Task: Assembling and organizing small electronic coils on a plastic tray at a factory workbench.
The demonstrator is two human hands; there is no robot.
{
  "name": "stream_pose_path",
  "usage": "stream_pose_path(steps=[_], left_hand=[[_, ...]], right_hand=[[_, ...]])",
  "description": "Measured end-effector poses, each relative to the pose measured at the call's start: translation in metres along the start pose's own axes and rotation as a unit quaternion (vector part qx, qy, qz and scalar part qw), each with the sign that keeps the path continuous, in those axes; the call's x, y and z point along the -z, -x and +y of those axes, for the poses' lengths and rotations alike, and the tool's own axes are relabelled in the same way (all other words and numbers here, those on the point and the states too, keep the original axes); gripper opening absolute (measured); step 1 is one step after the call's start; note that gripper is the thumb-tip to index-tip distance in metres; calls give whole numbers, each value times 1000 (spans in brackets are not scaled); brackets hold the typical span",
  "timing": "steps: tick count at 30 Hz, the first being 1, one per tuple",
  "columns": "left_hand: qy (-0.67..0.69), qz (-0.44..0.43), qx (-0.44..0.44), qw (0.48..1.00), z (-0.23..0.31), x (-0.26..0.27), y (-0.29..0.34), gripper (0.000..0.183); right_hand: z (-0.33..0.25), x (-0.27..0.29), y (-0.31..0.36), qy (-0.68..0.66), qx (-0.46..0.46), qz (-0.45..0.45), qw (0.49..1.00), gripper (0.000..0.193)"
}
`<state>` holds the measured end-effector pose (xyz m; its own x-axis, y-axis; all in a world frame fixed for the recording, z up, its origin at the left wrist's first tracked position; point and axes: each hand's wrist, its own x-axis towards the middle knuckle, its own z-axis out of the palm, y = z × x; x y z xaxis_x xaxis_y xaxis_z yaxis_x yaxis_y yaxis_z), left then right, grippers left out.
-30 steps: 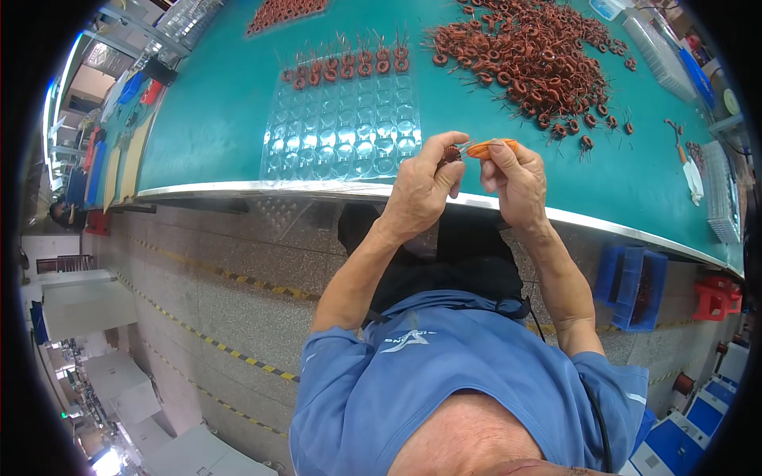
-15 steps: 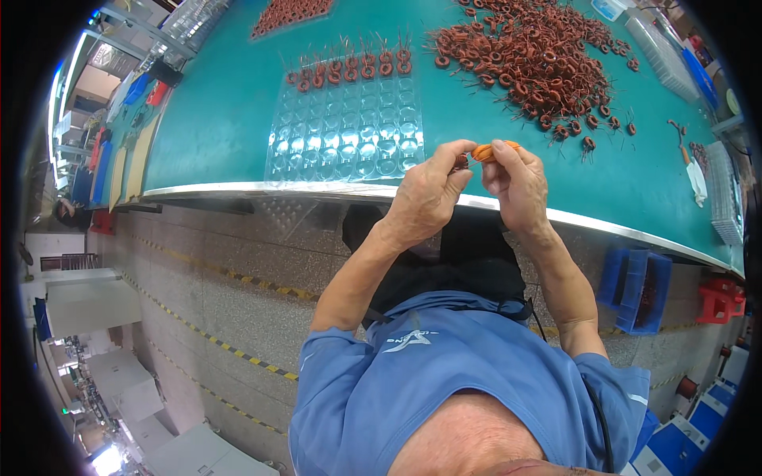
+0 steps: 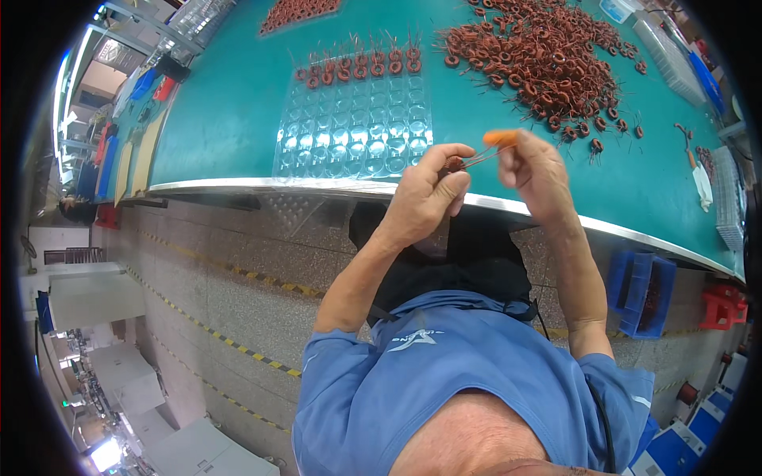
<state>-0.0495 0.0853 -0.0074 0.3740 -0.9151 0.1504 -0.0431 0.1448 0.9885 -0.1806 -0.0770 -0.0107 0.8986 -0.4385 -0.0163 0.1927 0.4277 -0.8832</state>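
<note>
Green-topped workbench (image 3: 222, 119) fills the upper view, beyond a patterned workshop floor (image 3: 262, 317). Past the far-left corner of a clear blister tray (image 3: 341, 123) lies a close-set coil batch (image 3: 302, 9). The tray's far cups hold copper-coloured seated coils (image 3: 361, 68), wires upward, probably so that the rings sit steady and the wires stay unbent. Just right of the tray's near corner, the left hand (image 3: 429, 194) pinches a toroidal coil (image 3: 454, 163), thumb and forefinger closed on its ring; its leads (image 3: 479, 159) point rightward, a hold that seems to leave them accessible. Farther right of the tray, the right hand (image 3: 540, 173) has curled fingers, with thumb and forefinger apparently closed on a motion-blurred orange piece (image 3: 500, 139); I cannot tell whether they also grip the leads. Right of the tray's far half sits a loose coil heap (image 3: 548, 63), perhaps placed for easy reach. Well right of the tray, a blue crate (image 3: 625, 305) rests below bench level.
</note>
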Motion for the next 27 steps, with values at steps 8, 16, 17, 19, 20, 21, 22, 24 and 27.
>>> stream_pose_path(steps=[8,16,17,19,20,21,22,24,27], left_hand=[[170,-72,27,982,-13,8,0,42],[104,-10,-5,994,-14,-10,-6,29],[104,-11,-4,995,-14,-9,-6,29],[1,-13,-14,1000,-13,-5,-8,23],[1,-15,-15,1000,-13,-7,-9,23],[-6,9,-21,1000,-15,-10,-10,21],[-13,33,-28,999,-15,-12,-10,20],[-20,44,-34,998,-14,-10,-12,18],[-98,38,-55,993,-12,-8,-17,17]], right_hand=[[-11,-4,8,444,208,-33,871,27],[-14,-6,13,370,30,15,928,28],[-15,-6,13,385,24,13,923,28],[-13,-8,13,399,18,14,917,27],[-7,-9,12,380,80,64,919,27],[-2,-10,10,359,143,113,915,27],[1,-7,10,359,144,113,915,27],[3,5,14,310,154,230,909,30],[12,5,28,230,40,142,962,35]])
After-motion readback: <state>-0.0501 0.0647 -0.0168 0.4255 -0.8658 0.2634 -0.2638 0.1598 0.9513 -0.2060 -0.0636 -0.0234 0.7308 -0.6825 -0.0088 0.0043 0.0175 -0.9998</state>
